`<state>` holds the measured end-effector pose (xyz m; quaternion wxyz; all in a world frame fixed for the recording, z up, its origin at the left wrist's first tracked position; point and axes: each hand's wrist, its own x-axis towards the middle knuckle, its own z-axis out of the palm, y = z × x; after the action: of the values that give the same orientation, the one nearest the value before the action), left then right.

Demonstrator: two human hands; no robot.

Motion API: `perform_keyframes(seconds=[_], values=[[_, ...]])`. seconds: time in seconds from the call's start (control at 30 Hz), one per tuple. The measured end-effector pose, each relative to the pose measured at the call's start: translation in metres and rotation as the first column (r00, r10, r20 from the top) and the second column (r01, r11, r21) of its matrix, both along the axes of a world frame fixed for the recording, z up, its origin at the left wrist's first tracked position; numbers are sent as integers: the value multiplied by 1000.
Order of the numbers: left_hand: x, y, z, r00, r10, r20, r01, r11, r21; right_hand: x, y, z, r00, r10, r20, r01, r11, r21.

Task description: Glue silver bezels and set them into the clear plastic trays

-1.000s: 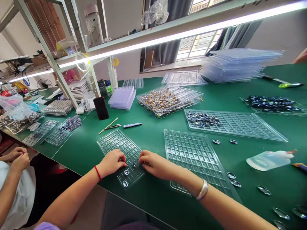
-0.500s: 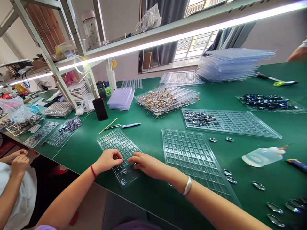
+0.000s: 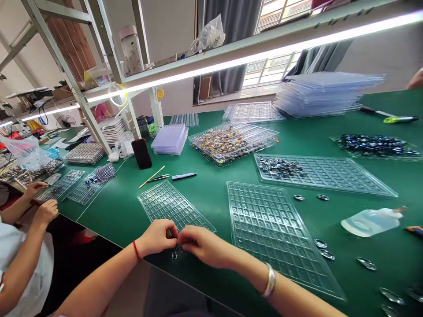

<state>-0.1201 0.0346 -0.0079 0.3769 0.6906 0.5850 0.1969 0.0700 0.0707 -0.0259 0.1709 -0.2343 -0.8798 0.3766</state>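
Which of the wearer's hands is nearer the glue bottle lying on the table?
Right. The right hand is nearer to the glue bottle, well off to its right; the left hand lies farther away.

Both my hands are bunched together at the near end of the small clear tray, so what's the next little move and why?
Probably press the small piece between your fingertips into a near-end pocket of the small clear tray. The left hand and right hand meet right there, one shiny piece already sits just below them, and most pockets farther up look empty. What exactly is pinched is hidden.
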Motion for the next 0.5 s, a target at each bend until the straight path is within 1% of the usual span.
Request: perform_keyframes(seconds=[0.07,0.17,0.23,0.3,0.37,0.4,0.43,0.5], values=[[-2,2,-1,999,-10,40,11,1000,-11,-4,-14,0,999,53,-2,-53,998,20],[-3,4,0,995,4,102,-3,1000,-11,-14,-29,-5,998,52,20,-54,997,62],[-4,5,0,986,65,157,-62,998,-21,-19,-35,-9,999,37,30,-39,996,82],[-6,5,-1,961,151,233,-142,988,-54,-22,-36,-12,999,31,19,-33,995,92],[-6,3,-3,910,241,338,-212,970,-119,-22,-35,-11,1000,25,-13,-24,996,92],[-6,2,-4,871,285,401,-238,958,-163,-22,-33,-9,999,16,-33,-13,996,89],[-5,1,-6,820,328,469,-256,943,-212,-21,-31,-6,999,1,-52,4,996,87],[-1,0,-9,685,408,603,-275,912,-305,-20,-24,3,991,-40,-130,50,996,78]])
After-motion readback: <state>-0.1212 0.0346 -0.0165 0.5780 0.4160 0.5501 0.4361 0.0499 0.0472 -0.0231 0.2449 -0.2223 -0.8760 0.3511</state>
